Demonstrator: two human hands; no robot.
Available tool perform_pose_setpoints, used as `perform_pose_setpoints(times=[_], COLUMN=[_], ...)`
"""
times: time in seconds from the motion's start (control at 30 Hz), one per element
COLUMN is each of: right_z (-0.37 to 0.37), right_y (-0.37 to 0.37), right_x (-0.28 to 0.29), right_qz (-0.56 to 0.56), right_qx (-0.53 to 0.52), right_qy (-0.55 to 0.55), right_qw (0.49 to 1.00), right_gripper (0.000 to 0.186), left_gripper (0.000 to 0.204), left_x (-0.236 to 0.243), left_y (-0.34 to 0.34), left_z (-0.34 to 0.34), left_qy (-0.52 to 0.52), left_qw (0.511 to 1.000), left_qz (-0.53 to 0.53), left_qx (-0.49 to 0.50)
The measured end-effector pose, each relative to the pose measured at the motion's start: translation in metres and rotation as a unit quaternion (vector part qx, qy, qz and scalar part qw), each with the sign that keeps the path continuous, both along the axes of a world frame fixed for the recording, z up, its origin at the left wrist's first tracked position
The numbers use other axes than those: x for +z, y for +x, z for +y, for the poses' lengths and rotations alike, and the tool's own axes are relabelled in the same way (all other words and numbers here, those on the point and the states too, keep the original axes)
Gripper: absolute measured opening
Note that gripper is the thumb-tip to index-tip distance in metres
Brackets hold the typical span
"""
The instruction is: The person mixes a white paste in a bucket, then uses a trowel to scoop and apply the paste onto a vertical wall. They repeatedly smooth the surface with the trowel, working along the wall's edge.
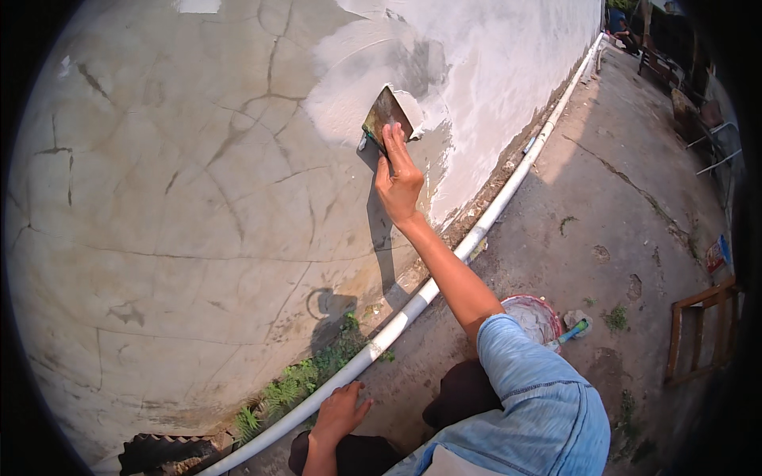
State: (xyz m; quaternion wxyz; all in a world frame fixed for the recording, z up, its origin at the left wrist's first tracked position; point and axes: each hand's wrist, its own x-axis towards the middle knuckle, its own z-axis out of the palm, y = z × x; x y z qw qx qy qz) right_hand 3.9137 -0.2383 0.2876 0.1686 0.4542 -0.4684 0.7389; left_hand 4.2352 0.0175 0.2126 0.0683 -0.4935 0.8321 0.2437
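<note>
My right hand (pixel 400 184) is stretched up to the cracked grey wall (pixel 182 182), gripping a wide putty knife (pixel 386 113) with fingers pressed on its blade. The blade lies against the wall, with white putty (pixel 409 113) along its right edge. Around and above it the wall carries a wet, smeared white coat (pixel 349 83). Low down, my left hand (pixel 340 412) rests by my knee, close to the white pipe (pixel 397 324); its fingers are extended and hold nothing.
A red-rimmed bucket (pixel 533 316) of white paste stands behind my right arm, beside a green-and-blue-handled tool (pixel 573 332). Green weeds (pixel 298 381) grow at the wall's foot. A wooden frame (pixel 702 332) and chairs (pixel 714 135) stand at the right; a person (pixel 627 36) is far off.
</note>
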Motion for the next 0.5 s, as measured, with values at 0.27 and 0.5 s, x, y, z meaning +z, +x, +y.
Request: perform_pose_setpoints(times=[0.27,0.5], right_z=[0.073,0.035], right_y=[0.058,-0.097], right_x=[-0.055,-0.027], right_qz=[0.220,-0.183], right_qx=[0.194,0.057], right_qy=[0.061,0.024], right_qw=[0.954,0.981], right_gripper=[0.066,0.032], left_gripper=[0.043,0.043], left_x=[-0.004,0.010], left_y=[-0.008,-0.010], left_z=[-0.006,0.004], left_qy=[0.012,0.025], left_qw=[1.000,0.999], left_qz=[0.006,0.022], left_qx=[-0.026,0.018])
